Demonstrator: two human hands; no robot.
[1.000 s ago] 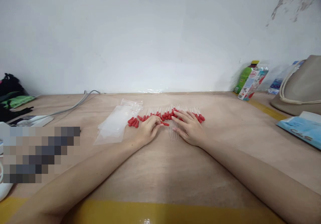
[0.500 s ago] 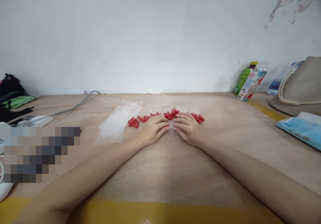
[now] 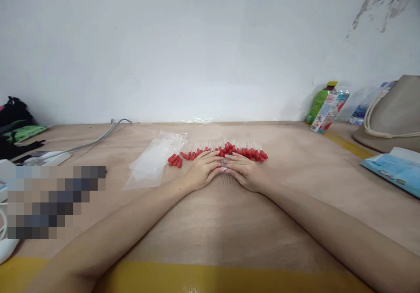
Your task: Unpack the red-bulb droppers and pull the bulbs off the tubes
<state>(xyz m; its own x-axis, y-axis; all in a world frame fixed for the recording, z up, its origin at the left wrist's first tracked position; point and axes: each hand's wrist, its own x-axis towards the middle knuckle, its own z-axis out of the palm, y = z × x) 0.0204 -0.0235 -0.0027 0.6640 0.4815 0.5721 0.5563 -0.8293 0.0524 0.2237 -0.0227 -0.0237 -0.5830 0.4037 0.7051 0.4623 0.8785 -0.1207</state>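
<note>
My left hand (image 3: 204, 170) and my right hand (image 3: 245, 171) meet at the middle of the table, fingertips almost touching. Between them, both hands are closed over a row of droppers (image 3: 227, 179), whose clear thin tubes poke out below the thumbs. A shiny glint shows between the thumb tips; what causes it I cannot make out. Just beyond the fingers lie several more droppers with red bulbs (image 3: 254, 154), their clear tubes pointing to the wall. A small separate group of red bulbs (image 3: 175, 160) rests left of my left hand.
Clear zip bags (image 3: 147, 162) lie spread to the left of the droppers. A grey cable (image 3: 98, 139) crosses the back left. At the right stand drink bottles (image 3: 323, 107), a beige bag (image 3: 392, 113) and a blue packet (image 3: 393, 168). Yellow tape (image 3: 170, 277) runs along the front edge.
The fingers of my right hand have shifted slightly left, closing the gap to my left hand. Less of the clear tubes shows between the hands, and a bright glint has appeared there.
</note>
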